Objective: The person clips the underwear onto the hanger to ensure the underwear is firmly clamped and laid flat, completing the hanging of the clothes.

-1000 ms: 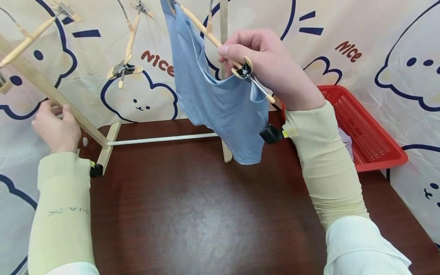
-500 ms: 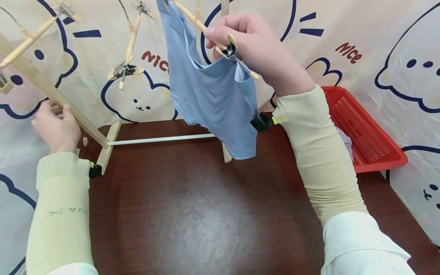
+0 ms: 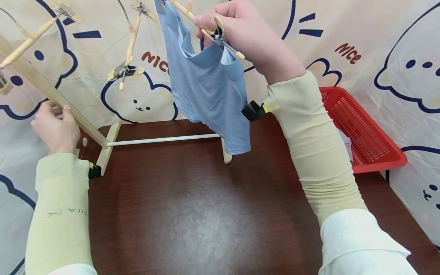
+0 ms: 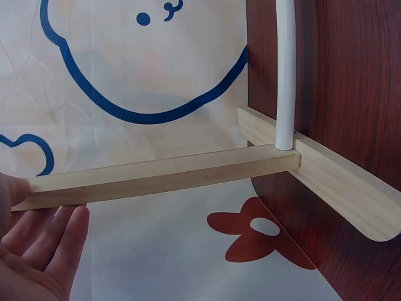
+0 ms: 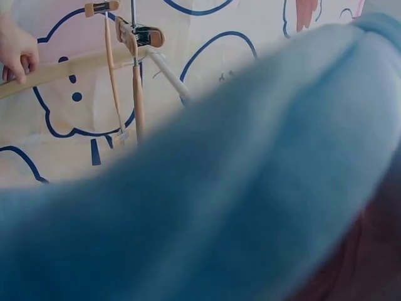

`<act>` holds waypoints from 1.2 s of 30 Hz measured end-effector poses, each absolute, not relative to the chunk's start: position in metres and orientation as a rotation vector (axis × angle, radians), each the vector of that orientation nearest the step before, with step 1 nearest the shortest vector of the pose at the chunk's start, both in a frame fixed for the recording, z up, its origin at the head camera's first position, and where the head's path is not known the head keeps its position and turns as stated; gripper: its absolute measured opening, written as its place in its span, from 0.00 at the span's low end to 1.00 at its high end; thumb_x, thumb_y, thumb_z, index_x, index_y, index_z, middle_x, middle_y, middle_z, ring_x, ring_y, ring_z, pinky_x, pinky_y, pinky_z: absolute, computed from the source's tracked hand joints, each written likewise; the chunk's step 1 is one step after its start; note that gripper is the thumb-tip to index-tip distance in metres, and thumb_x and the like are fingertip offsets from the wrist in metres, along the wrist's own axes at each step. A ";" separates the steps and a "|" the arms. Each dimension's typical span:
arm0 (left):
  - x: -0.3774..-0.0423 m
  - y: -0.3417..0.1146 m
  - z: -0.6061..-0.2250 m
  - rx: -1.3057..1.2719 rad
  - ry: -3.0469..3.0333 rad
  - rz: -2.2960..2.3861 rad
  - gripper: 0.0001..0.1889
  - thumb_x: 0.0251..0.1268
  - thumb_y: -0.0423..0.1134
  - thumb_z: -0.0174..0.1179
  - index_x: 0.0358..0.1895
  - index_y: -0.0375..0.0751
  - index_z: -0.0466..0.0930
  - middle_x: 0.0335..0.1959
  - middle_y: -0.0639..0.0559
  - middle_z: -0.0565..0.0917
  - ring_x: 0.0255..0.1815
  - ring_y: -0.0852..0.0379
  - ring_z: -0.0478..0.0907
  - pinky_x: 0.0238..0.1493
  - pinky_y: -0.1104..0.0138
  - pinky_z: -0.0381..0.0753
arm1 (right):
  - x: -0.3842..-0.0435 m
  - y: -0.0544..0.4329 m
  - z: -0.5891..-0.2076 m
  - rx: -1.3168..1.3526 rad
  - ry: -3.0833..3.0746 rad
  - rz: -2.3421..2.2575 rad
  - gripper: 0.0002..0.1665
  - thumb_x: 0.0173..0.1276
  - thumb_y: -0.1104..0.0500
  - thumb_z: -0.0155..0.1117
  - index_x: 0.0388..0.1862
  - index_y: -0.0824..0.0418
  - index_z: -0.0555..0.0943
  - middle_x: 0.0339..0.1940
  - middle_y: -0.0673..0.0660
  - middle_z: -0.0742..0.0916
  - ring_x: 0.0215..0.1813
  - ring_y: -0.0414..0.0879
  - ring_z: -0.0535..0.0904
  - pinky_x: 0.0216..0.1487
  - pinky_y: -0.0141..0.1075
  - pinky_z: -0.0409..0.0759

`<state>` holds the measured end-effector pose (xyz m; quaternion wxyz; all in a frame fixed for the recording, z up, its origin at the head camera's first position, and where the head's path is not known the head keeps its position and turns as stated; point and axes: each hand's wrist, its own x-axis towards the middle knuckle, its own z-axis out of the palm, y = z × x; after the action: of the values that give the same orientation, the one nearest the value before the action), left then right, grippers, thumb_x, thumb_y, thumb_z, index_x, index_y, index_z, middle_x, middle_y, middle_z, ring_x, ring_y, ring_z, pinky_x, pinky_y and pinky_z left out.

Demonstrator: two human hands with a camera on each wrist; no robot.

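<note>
My right hand [image 3: 249, 40] grips a wooden clip hanger [image 3: 181, 8] near one end, beside its metal clip [image 3: 218, 36]. From the hanger a light blue garment [image 3: 209, 82], seemingly shorts, hangs by its waistband above the table. The garment [image 5: 207, 207] fills most of the right wrist view, blurred, and that hand is hidden there. At the left, my left hand [image 3: 56, 128] holds a wooden post [image 3: 51, 88] of a drying rack. The left wrist view has the thumb and fingers on opposite sides of the post [image 4: 175, 175].
Two bare clip hangers, a nearer one [image 3: 31, 42] and a farther one [image 3: 131, 42], hang at the left. A white rod [image 3: 161, 140] joins the rack's feet on the dark table [image 3: 206, 214]. At the right, a red basket [image 3: 381, 166] contains a lilac cloth [image 3: 346, 143].
My right hand has carried the hanger and blue garment up and to the left, away from me. My left hand has stayed on the post.
</note>
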<state>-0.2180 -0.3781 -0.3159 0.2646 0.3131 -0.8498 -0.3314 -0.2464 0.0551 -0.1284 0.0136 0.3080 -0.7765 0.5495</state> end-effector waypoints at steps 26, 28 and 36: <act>-0.219 -0.379 -0.316 0.844 -2.295 -0.917 0.26 0.81 0.51 0.43 0.76 0.50 0.67 0.71 0.48 0.74 0.75 0.58 0.59 0.72 0.64 0.60 | -0.265 0.043 -0.154 0.789 -2.603 1.680 0.23 0.78 0.48 0.60 0.29 0.64 0.82 0.16 0.52 0.69 0.22 0.45 0.65 0.27 0.33 0.63; -0.218 -0.378 -0.315 0.850 -2.297 -0.926 0.26 0.81 0.51 0.42 0.76 0.51 0.67 0.71 0.49 0.73 0.75 0.59 0.59 0.71 0.65 0.61 | -0.266 0.043 -0.155 0.780 -2.612 1.682 0.23 0.78 0.47 0.59 0.29 0.64 0.82 0.17 0.53 0.69 0.23 0.45 0.66 0.26 0.32 0.64; -0.217 -0.377 -0.315 0.854 -2.303 -0.931 0.26 0.81 0.51 0.42 0.76 0.51 0.67 0.71 0.49 0.73 0.76 0.59 0.59 0.71 0.65 0.61 | -0.264 0.043 -0.155 0.740 -2.618 1.785 0.29 0.77 0.38 0.58 0.30 0.62 0.79 0.16 0.51 0.68 0.20 0.43 0.65 0.22 0.32 0.66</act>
<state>-0.2172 -0.3775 -0.3153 0.2547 0.3146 -0.8477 -0.3428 -0.2640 0.0431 -0.1546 -0.0560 0.2272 -0.8033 0.5477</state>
